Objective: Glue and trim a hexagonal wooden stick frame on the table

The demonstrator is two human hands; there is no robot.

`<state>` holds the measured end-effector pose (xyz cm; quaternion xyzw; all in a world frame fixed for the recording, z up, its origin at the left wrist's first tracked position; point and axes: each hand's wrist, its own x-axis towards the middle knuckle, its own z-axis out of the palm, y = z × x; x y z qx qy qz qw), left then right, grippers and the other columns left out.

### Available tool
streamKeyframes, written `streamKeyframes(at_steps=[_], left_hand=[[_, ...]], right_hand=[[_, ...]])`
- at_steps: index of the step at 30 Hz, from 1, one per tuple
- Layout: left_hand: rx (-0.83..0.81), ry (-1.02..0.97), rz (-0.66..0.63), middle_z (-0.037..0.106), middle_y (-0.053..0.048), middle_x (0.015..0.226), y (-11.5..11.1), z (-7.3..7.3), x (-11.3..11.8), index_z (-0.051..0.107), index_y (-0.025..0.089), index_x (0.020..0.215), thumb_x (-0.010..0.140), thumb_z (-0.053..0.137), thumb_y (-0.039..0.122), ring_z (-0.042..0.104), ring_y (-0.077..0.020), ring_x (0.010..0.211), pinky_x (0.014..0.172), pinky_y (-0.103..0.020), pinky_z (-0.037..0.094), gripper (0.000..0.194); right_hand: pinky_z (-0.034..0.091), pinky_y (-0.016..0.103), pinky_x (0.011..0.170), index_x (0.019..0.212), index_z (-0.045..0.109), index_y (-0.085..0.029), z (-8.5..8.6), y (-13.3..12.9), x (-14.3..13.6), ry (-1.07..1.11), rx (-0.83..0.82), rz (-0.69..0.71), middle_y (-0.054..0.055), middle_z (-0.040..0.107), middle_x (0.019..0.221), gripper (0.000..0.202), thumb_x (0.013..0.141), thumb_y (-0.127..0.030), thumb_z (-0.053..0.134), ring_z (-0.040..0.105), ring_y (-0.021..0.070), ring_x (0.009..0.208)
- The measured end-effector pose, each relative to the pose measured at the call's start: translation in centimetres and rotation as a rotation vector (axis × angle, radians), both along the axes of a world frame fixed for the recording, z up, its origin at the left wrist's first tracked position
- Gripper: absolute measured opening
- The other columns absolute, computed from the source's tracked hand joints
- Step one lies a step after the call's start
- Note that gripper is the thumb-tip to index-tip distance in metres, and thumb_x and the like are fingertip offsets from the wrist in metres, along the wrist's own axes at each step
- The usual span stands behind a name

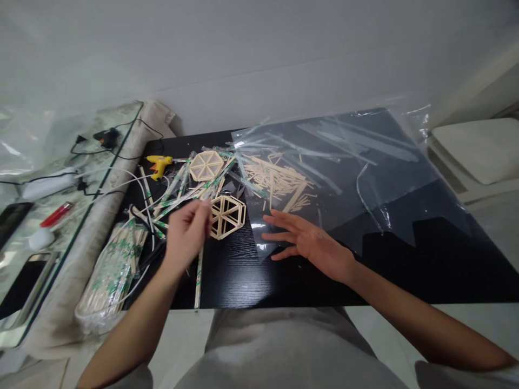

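My left hand (188, 229) has its fingers closed at the left edge of an octagonal wooden-stick frame (227, 217), which has spokes meeting in its middle. The frame is tilted over the black table (239, 270). To the right, my right hand (310, 243) is held palm down with its fingers spread, above the clear plastic sheet, and holds nothing. A second octagonal piece (206, 166) lies farther back among wrappers. Behind my right hand is a loose pile of short wooden sticks (275, 178).
A yellow glue gun (159, 165) lies at the back left. Wrapped chopsticks (115, 265) and white cables are at the left. Beyond a rolled cloth (77, 270), a glass top holds a red lighter (55, 214) and phones. Plastic sheeting (405, 178) covers the table's right side.
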<state>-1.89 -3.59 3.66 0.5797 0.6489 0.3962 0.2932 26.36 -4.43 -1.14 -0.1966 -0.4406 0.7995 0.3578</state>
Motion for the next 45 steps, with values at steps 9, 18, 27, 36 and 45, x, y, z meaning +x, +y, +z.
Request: streamKeyframes(at_steps=[9, 18, 27, 36, 45], left_hand=[[-0.005, 0.936, 0.248, 0.073, -0.013, 0.114, 3.5, 2.9, -7.6, 0.065, 0.010, 0.127, 0.093, 0.064, 0.040, 0.066, -0.0281, 0.101, 0.092, -0.040, 0.050, 0.046], [-0.264, 0.349, -0.564, 0.074, -0.002, 0.083, -1.1, 1.9, -3.0, 0.074, 0.023, 0.091, 0.098, 0.058, 0.051, 0.067, -0.0178, 0.073, 0.069, -0.026, 0.048, 0.034], [-0.294, 0.225, -0.915, 0.076, -0.007, 0.103, -3.5, -2.1, 1.4, 0.075, 0.024, 0.109, 0.101, 0.058, 0.034, 0.071, -0.0206, 0.094, 0.085, -0.031, 0.054, 0.022], [0.073, 0.756, -0.846, 0.067, -0.018, 0.114, -0.9, -3.3, 8.1, 0.067, 0.012, 0.123, 0.104, 0.044, 0.023, 0.068, -0.0321, 0.106, 0.090, -0.044, 0.057, 0.032], [-0.076, 0.892, -0.697, 0.068, -0.024, 0.121, 4.4, -4.1, 13.0, 0.064, 0.007, 0.128, 0.101, 0.040, 0.009, 0.071, -0.0329, 0.111, 0.090, -0.040, 0.055, 0.035]], right_hand=[[0.041, 0.064, 0.118, 0.136, 0.064, -0.029, -0.6, 0.4, 1.2, -0.940, 0.722, -0.348, 0.012, 0.060, 0.148, 0.052, 0.087, -0.041, 0.078, 0.051, 0.0382, 0.143], [0.029, 0.065, 0.125, 0.165, 0.031, -0.024, -3.2, 0.7, 3.0, -1.369, 0.992, -0.082, 0.017, 0.020, 0.174, 0.095, 0.088, -0.060, 0.073, 0.020, 0.0420, 0.160], [0.055, 0.055, 0.108, 0.127, 0.072, -0.018, -3.4, 0.5, 3.3, -1.257, 1.130, -0.392, 0.015, 0.074, 0.131, 0.036, 0.104, -0.018, 0.044, 0.067, 0.0341, 0.128], [0.062, 0.043, 0.085, 0.116, 0.074, -0.021, 0.3, 1.8, 3.9, -1.190, 1.013, -0.638, 0.010, 0.081, 0.111, 0.028, 0.104, -0.026, 0.050, 0.079, 0.0312, 0.100], [0.059, 0.041, 0.077, 0.111, 0.077, -0.022, 2.9, 2.5, 4.3, -1.188, 0.962, -0.674, 0.009, 0.082, 0.103, 0.030, 0.106, -0.032, 0.050, 0.079, 0.0302, 0.090]])
